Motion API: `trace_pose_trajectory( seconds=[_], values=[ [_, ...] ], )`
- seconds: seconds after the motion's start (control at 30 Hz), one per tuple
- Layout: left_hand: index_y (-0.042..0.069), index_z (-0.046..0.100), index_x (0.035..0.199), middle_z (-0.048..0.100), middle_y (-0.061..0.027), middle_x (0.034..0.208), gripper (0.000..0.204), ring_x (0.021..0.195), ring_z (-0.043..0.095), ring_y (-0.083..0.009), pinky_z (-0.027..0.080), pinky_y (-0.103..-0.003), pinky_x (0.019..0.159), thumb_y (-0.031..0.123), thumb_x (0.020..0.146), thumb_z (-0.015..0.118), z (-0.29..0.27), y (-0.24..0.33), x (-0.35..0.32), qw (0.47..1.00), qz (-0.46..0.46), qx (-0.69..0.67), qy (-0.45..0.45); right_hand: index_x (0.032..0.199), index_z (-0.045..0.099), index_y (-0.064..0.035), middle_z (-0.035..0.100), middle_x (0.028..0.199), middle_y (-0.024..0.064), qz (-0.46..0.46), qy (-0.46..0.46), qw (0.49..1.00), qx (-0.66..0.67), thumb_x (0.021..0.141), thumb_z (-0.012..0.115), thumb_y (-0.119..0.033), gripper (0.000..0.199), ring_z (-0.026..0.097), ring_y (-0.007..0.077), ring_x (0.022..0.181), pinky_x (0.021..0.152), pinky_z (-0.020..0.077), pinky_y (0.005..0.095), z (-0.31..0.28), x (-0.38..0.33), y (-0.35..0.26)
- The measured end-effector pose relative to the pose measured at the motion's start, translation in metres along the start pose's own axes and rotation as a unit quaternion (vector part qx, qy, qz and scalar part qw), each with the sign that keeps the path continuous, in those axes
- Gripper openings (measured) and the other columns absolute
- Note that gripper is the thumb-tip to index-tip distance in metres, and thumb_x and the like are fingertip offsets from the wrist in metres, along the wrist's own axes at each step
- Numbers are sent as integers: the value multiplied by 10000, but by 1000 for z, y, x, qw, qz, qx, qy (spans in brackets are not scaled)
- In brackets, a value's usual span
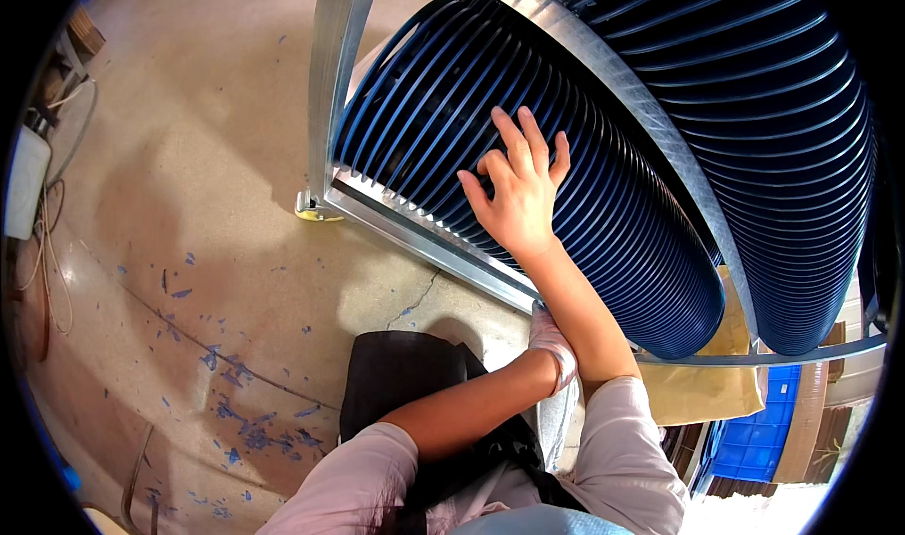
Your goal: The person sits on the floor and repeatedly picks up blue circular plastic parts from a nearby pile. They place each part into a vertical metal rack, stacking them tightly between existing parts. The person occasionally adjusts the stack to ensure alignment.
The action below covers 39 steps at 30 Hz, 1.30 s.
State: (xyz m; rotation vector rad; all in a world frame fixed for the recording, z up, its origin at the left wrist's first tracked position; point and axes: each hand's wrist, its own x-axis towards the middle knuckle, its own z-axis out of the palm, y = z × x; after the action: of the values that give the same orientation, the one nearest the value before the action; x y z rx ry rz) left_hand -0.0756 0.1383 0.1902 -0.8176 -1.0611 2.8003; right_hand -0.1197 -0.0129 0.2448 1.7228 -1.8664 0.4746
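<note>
My right hand (518,188) is bare, its fingers apart and slightly bent, with nothing in it. It is over a long row of dark blue thin-edged round discs (608,219) standing side by side in a metal rack (335,92). Whether the fingertips touch the discs I cannot tell. My left arm crosses under the right forearm. My left hand (550,339), in a pale pinkish glove or cuff, is mostly hidden behind that forearm near the rack's lower rail (443,247); its fingers do not show.
A second row of blue discs (773,177) fills the rack's upper right. A caster (316,207) stands under its left corner. Blue flakes (255,431) litter the concrete floor. Cables (52,252) lie at the far left. A blue crate (759,422) and brown cardboard (801,412) stand lower right.
</note>
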Motion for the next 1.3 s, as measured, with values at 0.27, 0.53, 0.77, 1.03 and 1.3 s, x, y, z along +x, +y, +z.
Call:
trace_pose_trajectory(
  seconds=[0.27, 0.53, 0.77, 1.03, 1.3],
  values=[
    [195, 534, 1250, 595, 52, 1309, 367, 1206, 530, -100, 365, -284, 1030, 387, 1035, 307, 5, 8, 0, 1000, 12, -11, -9, 793, 589, -118, 459, 1459, 102, -15, 34, 999, -16, 694, 733, -94, 176, 330, 307, 1423, 1137, 122, 578, 11, 9, -6],
    [201, 570, 1109, 654, 15, 1050, 310, 994, 611, -151, 462, -380, 933, 464, 961, 501, -55, 19, 92, 984, 29, -86, -154, 802, 635, -132, 502, 1419, 75, -54, 6, 998, -12, 721, 665, -56, 115, 353, 309, 1404, 1142, 135, 572, 16, 19, -8],
    [199, 553, 1221, 600, 35, 1282, 545, 1192, 537, -142, 384, -339, 1029, 634, 942, 379, 22, 18, -3, 999, 12, -33, -15, 661, 536, -97, 503, 1416, 108, -6, 8, 1000, 5, 713, 755, -163, 234, 341, 323, 1406, 1120, 168, 583, 13, 32, -12],
    [188, 502, 1355, 523, 18, 1418, 643, 1305, 476, -164, 321, -350, 1103, 653, 951, 317, -7, 32, 40, 968, -41, -217, -120, 848, 592, -122, 447, 1460, 100, -32, 31, 999, -7, 710, 694, -72, 179, 327, 328, 1415, 1129, 159, 579, 18, 43, -22],
    [170, 499, 1369, 502, 2, 1443, 634, 1315, 469, -159, 320, -348, 1100, 623, 957, 331, -11, 40, 48, 923, -109, -350, -115, 792, 632, -130, 498, 1418, 83, -30, 19, 999, -3, 768, 676, -133, 50, 351, 313, 1402, 1137, 133, 568, 20, 53, -18]
  ],
)
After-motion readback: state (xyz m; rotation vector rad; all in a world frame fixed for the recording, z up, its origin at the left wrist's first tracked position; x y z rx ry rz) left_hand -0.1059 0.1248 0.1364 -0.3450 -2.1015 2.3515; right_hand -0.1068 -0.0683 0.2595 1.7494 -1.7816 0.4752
